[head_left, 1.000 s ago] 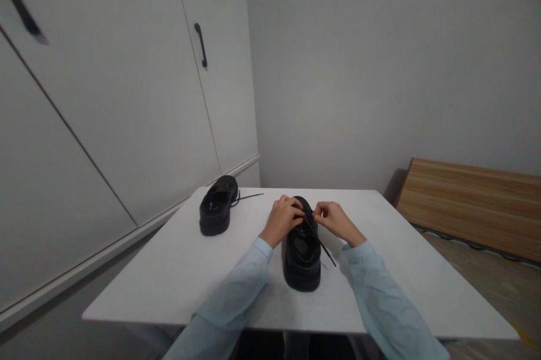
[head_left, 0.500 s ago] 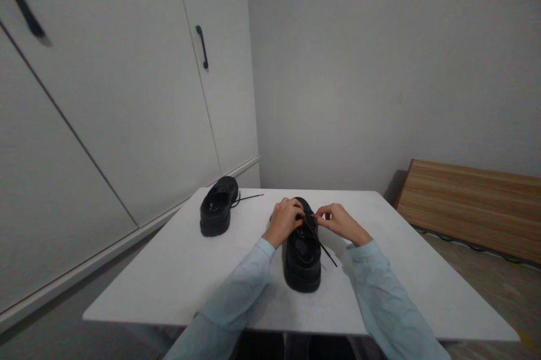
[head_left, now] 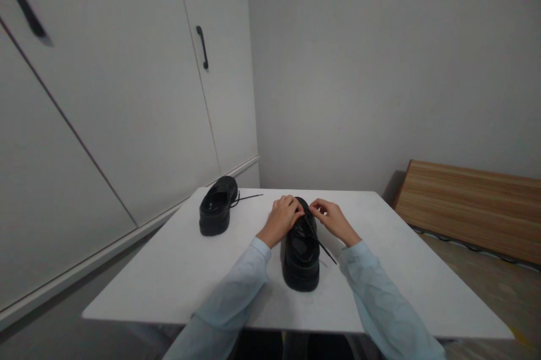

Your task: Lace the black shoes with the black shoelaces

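A black lace-up shoe stands on the white table right in front of me, heel toward me. My left hand rests on the shoe's left side near the toe and pinches its black lace. My right hand is at the shoe's right side, fingers closed on the lace by the eyelets. One loose lace end trails down the right side of the shoe onto the table. Both arms wear pale blue sleeves.
A second black shoe sits at the table's far left corner, its lace spread on the tabletop. White cupboard doors with a black handle rise at the left. A wooden board leans low along the right wall.
My right hand has moved a little left and forward, closer to my left hand over the shoe's toe. The shoes have stayed in place.
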The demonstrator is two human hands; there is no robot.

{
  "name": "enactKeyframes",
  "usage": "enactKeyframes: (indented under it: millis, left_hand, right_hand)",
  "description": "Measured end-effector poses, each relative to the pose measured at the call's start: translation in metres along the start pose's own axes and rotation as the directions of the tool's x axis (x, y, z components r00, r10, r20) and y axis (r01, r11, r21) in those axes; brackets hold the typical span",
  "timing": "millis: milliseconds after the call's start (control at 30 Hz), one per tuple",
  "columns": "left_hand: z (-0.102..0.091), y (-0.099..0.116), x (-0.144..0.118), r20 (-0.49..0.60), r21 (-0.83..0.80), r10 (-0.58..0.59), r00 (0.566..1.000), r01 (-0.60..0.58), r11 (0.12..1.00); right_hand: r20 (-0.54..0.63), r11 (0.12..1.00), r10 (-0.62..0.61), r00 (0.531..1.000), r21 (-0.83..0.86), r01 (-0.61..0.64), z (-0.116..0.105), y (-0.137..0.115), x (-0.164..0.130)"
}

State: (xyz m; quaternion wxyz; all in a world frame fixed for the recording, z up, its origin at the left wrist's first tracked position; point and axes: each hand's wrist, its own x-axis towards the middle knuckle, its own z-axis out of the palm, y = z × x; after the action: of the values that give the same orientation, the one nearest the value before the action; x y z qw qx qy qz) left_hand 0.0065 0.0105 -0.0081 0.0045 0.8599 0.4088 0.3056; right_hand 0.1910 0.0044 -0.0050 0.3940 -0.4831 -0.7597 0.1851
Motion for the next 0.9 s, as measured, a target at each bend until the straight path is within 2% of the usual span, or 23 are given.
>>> enactKeyframes:
  millis: [100, 233, 400, 533, 600, 733, 900]
  left_hand:
    - [-0.001, 0.001, 0.001, -0.056, -0.095, -0.052, 0.997, 0.046, 0.994]
    - [-0.008, 0.000, 0.003, -0.133, -0.374, -0.189, 0.973, 0.128, 0.919]
    - [-0.012, -0.005, 0.004, -0.157, -0.725, -0.307, 0.938, 0.102, 0.682]
    - [-0.014, -0.004, 0.003, -0.055, -0.902, -0.322, 0.945, 0.091, 0.423]
    - [-0.015, -0.001, 0.003, -0.004, -0.929, -0.321, 0.947, 0.115, 0.352]
    - [-0.016, 0.004, 0.003, 0.010, -0.934, -0.326, 0.945, 0.125, 0.335]
    - [-0.013, 0.004, 0.003, 0.011, -0.920, -0.280, 0.960, 0.120, 0.374]
  right_hand:
    - [-0.001, 0.997, 0.039, 0.999, 0.062, -0.038, 0.001, -0.001, 0.000]
    - [-0.017, 0.993, 0.060, 0.998, 0.100, -0.058, 0.002, 0.000, 0.001]
    - [-0.029, 0.992, 0.069, 0.997, 0.112, -0.066, 0.004, 0.002, 0.000]
    - [-0.043, 0.995, 0.018, 0.999, 0.102, -0.014, 0.006, 0.004, -0.001]
    - [-0.051, 0.995, -0.007, 0.999, 0.101, 0.012, 0.008, 0.006, 0.000]
    - [-0.047, 0.984, 0.035, 0.998, 0.178, -0.026, 0.011, 0.012, 0.001]
    - [0.010, 0.916, 0.176, 0.984, 0.364, -0.168, 0.011, 0.005, 0.000]
